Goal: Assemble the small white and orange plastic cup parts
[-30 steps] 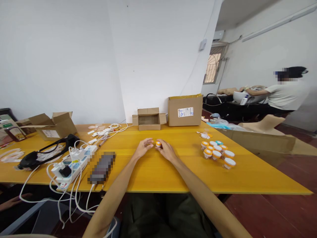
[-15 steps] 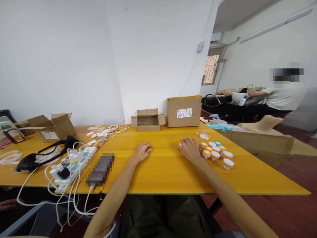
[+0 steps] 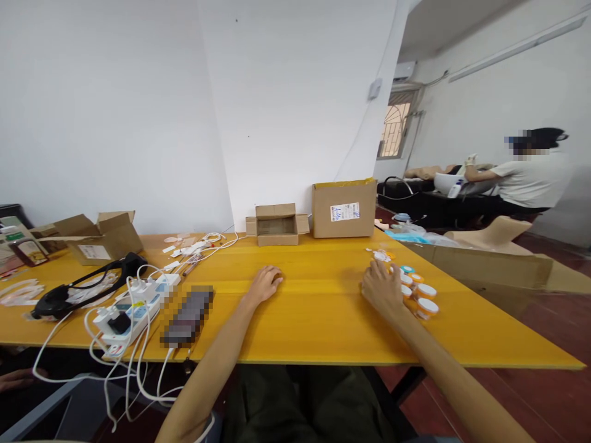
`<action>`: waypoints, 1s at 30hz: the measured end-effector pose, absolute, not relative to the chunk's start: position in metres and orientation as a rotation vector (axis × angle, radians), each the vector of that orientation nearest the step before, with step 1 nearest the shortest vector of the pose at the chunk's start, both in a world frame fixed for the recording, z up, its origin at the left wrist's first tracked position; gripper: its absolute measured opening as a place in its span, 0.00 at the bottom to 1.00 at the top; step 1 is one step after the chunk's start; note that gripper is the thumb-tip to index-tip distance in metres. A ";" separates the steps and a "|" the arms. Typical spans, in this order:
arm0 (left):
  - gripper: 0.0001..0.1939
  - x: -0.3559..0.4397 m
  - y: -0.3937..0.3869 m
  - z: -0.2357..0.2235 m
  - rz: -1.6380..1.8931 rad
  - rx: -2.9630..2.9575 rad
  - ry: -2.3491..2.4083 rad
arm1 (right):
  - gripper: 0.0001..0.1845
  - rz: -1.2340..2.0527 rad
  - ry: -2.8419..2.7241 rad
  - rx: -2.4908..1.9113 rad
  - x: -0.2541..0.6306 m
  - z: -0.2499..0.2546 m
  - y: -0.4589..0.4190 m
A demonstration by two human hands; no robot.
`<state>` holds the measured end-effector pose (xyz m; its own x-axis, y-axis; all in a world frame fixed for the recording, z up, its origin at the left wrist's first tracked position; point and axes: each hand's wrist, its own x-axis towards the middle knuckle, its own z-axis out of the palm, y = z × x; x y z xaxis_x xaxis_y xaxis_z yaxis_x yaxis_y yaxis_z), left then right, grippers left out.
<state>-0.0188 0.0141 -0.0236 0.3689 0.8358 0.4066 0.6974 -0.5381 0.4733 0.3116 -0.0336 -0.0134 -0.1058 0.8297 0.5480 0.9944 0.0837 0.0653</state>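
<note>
My left hand (image 3: 265, 283) rests on the yellow table (image 3: 305, 332), fingers loosely bent and thumb apart, with nothing visible in it. My right hand (image 3: 382, 288) is at the left side of a group of small round jars (image 3: 425, 291) with white and orange lids; one jar (image 3: 407, 270) has a teal lid. Its fingers curl downward, and whatever they hold is hidden beneath the hand. Several jars on that side are partly covered by the hand. Just beyond my fingertips lie small loose white and orange pieces (image 3: 382, 255).
An open cardboard box (image 3: 277, 239) and a taped carton (image 3: 344, 212) stand at the back. To the left are a phone (image 3: 188, 315), a power strip (image 3: 138, 311) with tangled cables, a black headset (image 3: 50, 301) and another open box (image 3: 101, 243). A person (image 3: 530, 175) sits far right.
My right hand has moved right, up against the jars, and now covers some of them. The small whitish thing by its fingertips no longer shows. My left hand stays in place.
</note>
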 end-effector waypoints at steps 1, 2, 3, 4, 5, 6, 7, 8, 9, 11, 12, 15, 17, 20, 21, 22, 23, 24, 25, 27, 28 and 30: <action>0.10 -0.019 0.014 -0.024 0.925 2.405 1.367 | 0.16 -0.643 -1.991 -1.823 0.310 -0.014 -0.035; 0.09 -0.018 0.013 -0.024 0.934 2.400 1.362 | 0.18 -0.686 -1.983 -1.835 0.308 -0.014 -0.036; 0.09 -0.018 0.012 -0.025 0.941 2.395 1.361 | 0.20 -0.730 -1.976 -1.834 0.304 -0.014 -0.037; 0.09 -0.018 0.012 -0.025 0.941 2.389 1.363 | 0.21 -0.765 -1.976 -1.818 0.299 -0.015 -0.037; 0.09 -0.017 0.012 -0.025 0.935 2.384 1.370 | 0.23 -0.781 -1.985 -1.786 0.292 -0.016 -0.036; 0.09 -0.017 0.011 -0.026 0.925 2.380 1.379 | 0.23 -0.773 -1.999 -1.747 0.285 -0.017 -0.033; 0.09 -0.016 0.011 -0.026 0.912 2.379 1.387 | 0.24 -0.746 -2.016 -1.704 0.276 -0.019 -0.030; 0.09 -0.016 0.011 -0.027 0.909 2.379 1.397 | 0.23 -0.705 -2.031 -1.663 0.267 -0.020 -0.025; 0.09 -0.015 0.011 -0.027 0.910 2.379 1.406 | 0.23 -0.656 -2.041 -1.631 0.257 -0.022 -0.019; 0.09 -0.015 0.011 -0.028 0.904 2.373 1.421 | 0.24 -0.555 -2.040 -1.610 0.239 -0.026 -0.004; 0.10 -0.015 0.011 -0.028 0.893 2.377 1.415 | 0.25 -0.503 -2.030 -1.625 0.231 -0.028 0.004; 0.10 -0.016 0.012 -0.031 0.895 2.374 1.415 | 0.27 -0.334 -1.945 -1.726 0.217 -0.036 0.031; 0.11 -0.017 0.013 -0.032 0.889 2.370 1.410 | 0.29 -0.219 -1.852 -1.784 0.215 -0.042 0.048; 0.11 -0.019 0.014 -0.035 0.868 2.379 1.397 | 0.32 -0.135 -1.729 -1.787 0.218 -0.049 0.066; 0.12 -0.019 0.015 -0.035 0.865 2.382 1.397 | 0.33 -0.123 -1.707 -1.779 0.220 -0.050 0.069; 0.12 -0.019 0.016 -0.035 0.859 2.385 1.399 | 0.33 -0.113 -1.697 -1.774 0.221 -0.051 0.071; 0.12 -0.018 0.016 -0.035 0.850 2.388 1.403 | 0.34 -0.104 -1.696 -1.777 0.222 -0.051 0.073; 0.12 -0.018 0.017 -0.035 0.840 2.392 1.410 | 0.33 -0.097 -1.701 -1.783 0.223 -0.051 0.073; 0.12 -0.017 0.018 -0.034 0.827 2.395 1.419 | 0.33 -0.094 -1.706 -1.792 0.224 -0.051 0.073; 0.12 -0.016 0.019 -0.033 0.807 2.395 1.436 | 0.33 -0.101 -1.703 -1.813 0.227 -0.051 0.074; 0.12 -0.016 0.019 -0.032 0.803 2.393 1.442 | 0.33 -0.117 -1.705 -1.818 0.229 -0.052 0.075; 0.12 -0.015 0.020 -0.032 0.805 2.385 1.446 | 0.35 -0.183 -1.751 -1.799 0.232 -0.055 0.077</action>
